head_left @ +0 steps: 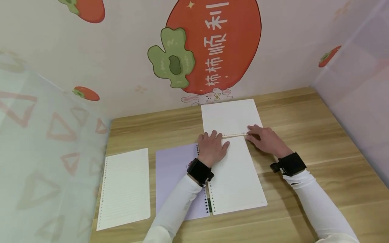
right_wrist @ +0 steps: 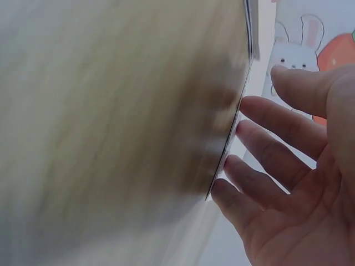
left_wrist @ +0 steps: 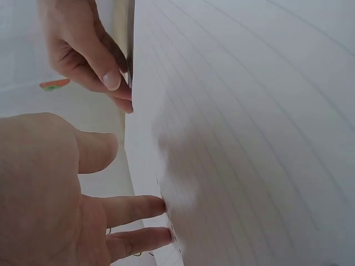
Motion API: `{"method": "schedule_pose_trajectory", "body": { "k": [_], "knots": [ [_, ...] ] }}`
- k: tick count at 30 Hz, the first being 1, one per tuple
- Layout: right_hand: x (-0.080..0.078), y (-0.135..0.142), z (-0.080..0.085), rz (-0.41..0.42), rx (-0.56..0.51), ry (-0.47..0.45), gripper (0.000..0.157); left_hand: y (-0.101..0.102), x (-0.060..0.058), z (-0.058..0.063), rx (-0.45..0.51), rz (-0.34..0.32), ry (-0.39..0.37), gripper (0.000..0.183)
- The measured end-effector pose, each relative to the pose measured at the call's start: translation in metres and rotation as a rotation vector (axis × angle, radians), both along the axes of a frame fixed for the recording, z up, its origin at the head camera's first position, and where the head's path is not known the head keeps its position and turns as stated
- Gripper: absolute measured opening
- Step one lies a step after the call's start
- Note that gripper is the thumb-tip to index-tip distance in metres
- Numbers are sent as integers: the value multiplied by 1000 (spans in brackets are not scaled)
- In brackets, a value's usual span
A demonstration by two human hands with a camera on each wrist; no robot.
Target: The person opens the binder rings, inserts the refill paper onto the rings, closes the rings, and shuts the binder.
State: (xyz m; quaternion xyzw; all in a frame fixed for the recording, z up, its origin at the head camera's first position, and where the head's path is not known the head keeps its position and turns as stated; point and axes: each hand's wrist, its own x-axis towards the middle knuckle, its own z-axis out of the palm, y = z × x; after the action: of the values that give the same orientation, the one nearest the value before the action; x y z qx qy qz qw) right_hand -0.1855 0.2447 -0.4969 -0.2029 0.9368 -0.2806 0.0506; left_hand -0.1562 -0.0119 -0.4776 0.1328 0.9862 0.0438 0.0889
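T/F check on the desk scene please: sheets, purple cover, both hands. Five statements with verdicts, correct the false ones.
1. The purple cover lies between the left sheet and the right page. True.
2. The left sheet's holes run down its right edge. False: they run down its left edge.
3. The left hand grips a pen. False: it holds no pen; its fingertips touch paper.
4. Each wrist wears a black device: one on the left, one on the right. True.
5. The right hand rests on the purple cover. False: it is at the lower right corner of the upper sheet.
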Motion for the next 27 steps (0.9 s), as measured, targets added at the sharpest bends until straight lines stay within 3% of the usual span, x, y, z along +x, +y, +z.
{"method": "schedule_pose_trajectory", "body": {
  "k": [7,14,22,27],
  "knots": [
    [5,21,1,-45,4,42,34,22,-7,2,-22,-56,-9,62],
    [17,39,-3,-66,18,94,32,37,-12,0,22,-80,-91,63],
    [43,48,-2,-123,44,204,27,62,-7,-5,43,-139,-72,63],
    [62,53,-1,-176,105,210,31,78,-2,-8,50,-184,-66,62]
  ]
}}
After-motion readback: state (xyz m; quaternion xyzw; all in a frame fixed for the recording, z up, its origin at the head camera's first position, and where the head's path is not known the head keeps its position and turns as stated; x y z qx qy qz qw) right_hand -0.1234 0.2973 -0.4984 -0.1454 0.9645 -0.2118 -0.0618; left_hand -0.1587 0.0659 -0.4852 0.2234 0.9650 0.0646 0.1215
